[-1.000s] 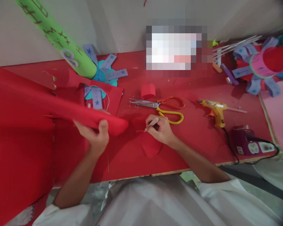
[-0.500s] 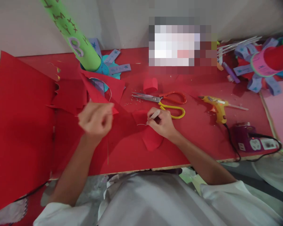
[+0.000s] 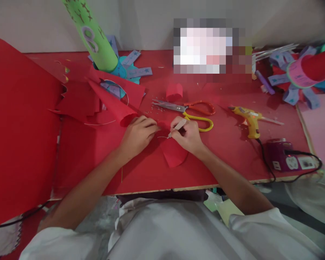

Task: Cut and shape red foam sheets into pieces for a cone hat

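In my right hand (image 3: 188,135) is a slim white pen (image 3: 181,125), its tip at a thin white line on a piece of red paper (image 3: 176,155). My left hand (image 3: 141,133) lies at the left side of that paper, fingers stretched toward it and a little bent; its thumb is mostly hidden. Just beyond its knuckles is a curled red sheet (image 3: 113,103). Scissors (image 3: 181,108) with one orange and one yellow handle lie spread behind my right hand. A small roll of red paper (image 3: 174,91) stands behind the scissors.
A yellow glue gun (image 3: 249,119) lies to the right, its cord running to a purple power socket (image 3: 283,155). A green paper tube (image 3: 97,47) stands at back left, and a pink-and-red paper piece (image 3: 300,72) at right. A large red board (image 3: 21,137) rises on the left.
My left hand has come down and right from above the curled red sheet to the paper by the pen. My right hand stays nearly in place, holding the pen.
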`<state>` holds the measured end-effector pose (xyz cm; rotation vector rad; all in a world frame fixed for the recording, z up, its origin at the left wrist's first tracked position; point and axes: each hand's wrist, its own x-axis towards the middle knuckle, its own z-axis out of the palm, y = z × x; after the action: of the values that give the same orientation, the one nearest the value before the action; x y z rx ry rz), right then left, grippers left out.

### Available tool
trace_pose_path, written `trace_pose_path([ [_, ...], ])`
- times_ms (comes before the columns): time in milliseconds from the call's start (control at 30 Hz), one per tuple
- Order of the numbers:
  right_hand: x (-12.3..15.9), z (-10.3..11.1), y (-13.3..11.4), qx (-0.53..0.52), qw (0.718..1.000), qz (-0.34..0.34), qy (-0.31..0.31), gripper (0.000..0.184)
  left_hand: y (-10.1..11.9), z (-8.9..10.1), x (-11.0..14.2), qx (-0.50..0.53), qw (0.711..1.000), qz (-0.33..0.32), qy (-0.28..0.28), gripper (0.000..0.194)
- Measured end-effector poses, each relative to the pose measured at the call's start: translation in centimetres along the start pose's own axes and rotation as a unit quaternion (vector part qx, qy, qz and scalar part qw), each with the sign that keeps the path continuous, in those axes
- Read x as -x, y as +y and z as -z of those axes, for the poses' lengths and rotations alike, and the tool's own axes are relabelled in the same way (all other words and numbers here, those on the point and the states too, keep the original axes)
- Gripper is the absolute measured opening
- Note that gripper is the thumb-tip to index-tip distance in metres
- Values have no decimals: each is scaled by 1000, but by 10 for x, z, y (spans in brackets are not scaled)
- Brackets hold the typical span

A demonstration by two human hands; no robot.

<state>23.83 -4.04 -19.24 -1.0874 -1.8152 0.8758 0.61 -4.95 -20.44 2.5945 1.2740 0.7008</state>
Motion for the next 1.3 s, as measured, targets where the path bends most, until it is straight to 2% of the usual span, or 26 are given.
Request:
trace_pose_path([
  [167, 1, 1, 0, 2, 1000, -9, -3, 11, 5, 2, -2, -5, 1000, 19, -11, 24],
  [367, 0, 2, -2, -1, 1000, -15, -4, 11, 2, -1, 0, -11, 1000, 9, 6, 23],
  [700, 1, 2, -4, -12, 1000, -5, -15, 13, 2, -2, 0, -10, 1000, 11, 0, 23],
  [1133, 6, 4, -3, -44, 997, 23, -66, 13, 4, -2, 0, -17, 1000, 19, 4, 21],
  [1300, 8, 4, -4, -62, 993, 21, -103, 13, 5, 0, -1, -8, 1000, 23, 4, 22],
])
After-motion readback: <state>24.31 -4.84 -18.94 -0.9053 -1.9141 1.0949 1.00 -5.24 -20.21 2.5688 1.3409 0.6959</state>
